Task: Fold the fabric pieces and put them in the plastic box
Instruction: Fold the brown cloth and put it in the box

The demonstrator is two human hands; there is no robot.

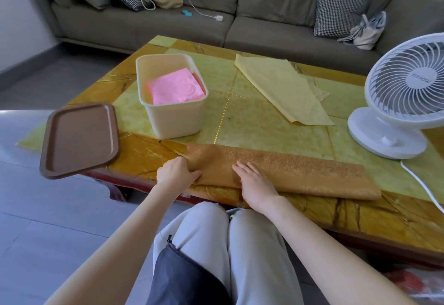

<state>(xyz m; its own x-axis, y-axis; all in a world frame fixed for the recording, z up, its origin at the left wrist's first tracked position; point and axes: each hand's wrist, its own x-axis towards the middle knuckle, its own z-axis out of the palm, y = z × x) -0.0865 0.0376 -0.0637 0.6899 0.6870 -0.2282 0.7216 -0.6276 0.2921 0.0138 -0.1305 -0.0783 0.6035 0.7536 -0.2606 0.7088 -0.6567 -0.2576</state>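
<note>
So, going left to right: the brown lid (80,140) is sitting at the tabletop (264,117) corner, partly hanging over the edge, and just beside it the plastic box (171,93) is standing open with a folded pink cloth (176,86) already lying inside. The left hand (177,172) is pinching the left end of the brown cloth (300,172), fingers closed on its edge, while the right hand (254,184) is lying flat and open on top, pressing the cloth down. That cloth is stretching along the near tabletop edge as a long folded strip. Further back, the yellow cloth (283,88) is lying unfolded, and a white fan (406,93) is standing at the right. My worry: the strip is looking slippery, so layers could be sliding apart mid-fold, or it slips off that near edge. And if the fan is running, it could be lifting the loose end.
</note>
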